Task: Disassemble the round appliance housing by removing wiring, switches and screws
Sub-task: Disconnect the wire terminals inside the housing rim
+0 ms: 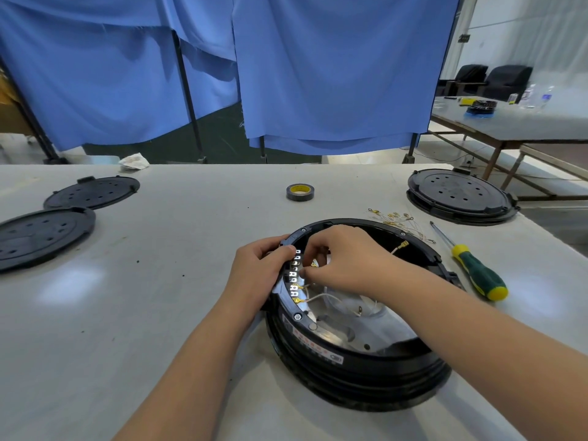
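Observation:
The round black appliance housing (366,374) lies open side up on the white table, a shiny metal plate (346,332) inside it. A row of white switch terminals (294,281) runs along its inner left wall, with white wires (321,297) and brass connectors trailing off. My left hand (257,275) grips the housing's left rim from outside, thumb on the rim. My right hand (346,259) reaches inside, fingertips pinched at a connector on the terminal row. What the fingers hold is mostly hidden.
A pile of removed wires with brass connectors (397,219) lies behind the housing. A green and yellow screwdriver (471,268) lies to its right. A black tape roll (300,192) sits mid-table. Black round covers lie far left (47,233) (92,192); another housing (461,197) far right.

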Demonstrator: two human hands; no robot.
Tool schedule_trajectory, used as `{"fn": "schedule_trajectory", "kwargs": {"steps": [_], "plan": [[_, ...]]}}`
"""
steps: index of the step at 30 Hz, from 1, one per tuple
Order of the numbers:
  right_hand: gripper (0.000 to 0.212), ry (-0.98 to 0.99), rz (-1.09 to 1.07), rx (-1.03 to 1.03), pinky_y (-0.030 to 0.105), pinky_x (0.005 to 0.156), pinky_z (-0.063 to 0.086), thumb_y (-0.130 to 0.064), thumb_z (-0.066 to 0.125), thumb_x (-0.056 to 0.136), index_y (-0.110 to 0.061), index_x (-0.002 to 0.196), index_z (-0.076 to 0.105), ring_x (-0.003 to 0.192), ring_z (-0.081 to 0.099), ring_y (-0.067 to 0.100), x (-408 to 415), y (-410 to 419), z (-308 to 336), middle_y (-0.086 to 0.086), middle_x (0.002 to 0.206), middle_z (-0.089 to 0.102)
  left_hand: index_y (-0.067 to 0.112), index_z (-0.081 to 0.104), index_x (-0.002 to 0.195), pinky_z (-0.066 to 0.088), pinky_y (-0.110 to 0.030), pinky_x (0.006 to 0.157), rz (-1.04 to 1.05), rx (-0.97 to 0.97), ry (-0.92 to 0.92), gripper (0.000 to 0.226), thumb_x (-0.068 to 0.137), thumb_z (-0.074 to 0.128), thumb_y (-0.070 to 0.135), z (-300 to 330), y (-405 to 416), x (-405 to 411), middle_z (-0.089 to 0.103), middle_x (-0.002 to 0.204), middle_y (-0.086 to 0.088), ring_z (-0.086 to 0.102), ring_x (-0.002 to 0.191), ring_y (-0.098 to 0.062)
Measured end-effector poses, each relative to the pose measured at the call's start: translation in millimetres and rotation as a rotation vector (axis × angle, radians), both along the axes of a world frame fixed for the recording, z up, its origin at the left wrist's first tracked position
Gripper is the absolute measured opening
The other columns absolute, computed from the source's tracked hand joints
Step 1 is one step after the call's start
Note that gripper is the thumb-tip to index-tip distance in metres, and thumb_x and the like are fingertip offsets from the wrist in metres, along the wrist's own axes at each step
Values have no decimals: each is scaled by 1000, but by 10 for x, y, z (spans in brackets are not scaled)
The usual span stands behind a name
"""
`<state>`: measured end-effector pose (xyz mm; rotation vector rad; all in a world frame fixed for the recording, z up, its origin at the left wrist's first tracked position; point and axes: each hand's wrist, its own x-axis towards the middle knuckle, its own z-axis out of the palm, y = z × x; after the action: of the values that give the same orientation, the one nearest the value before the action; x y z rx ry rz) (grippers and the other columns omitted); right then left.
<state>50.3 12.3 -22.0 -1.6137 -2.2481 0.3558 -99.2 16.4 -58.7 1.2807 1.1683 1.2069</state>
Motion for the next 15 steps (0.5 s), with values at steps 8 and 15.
{"fn": "schedule_trajectory", "kwargs": {"steps": [8,15], "plan": [[14,-90,43,-98,22,60,40,-29,60,79,-28,90,69,74,58,10,-38,-76,150,-9,77,62,24,78,74,55,-28,61,-10,-13,-41,25,84,62,8,7,-24,6,74,82,-15,67,68,-19],[10,-4,13,-125,20,56,42,-25,63,76,-25,81,72,74,60,9,-127,-208,99,-6,82,68,21,77,72,53,-26,58,3,-2,-39,23,82,62,6,-2,-21,4,73,77,-14,65,63,-16]]}}
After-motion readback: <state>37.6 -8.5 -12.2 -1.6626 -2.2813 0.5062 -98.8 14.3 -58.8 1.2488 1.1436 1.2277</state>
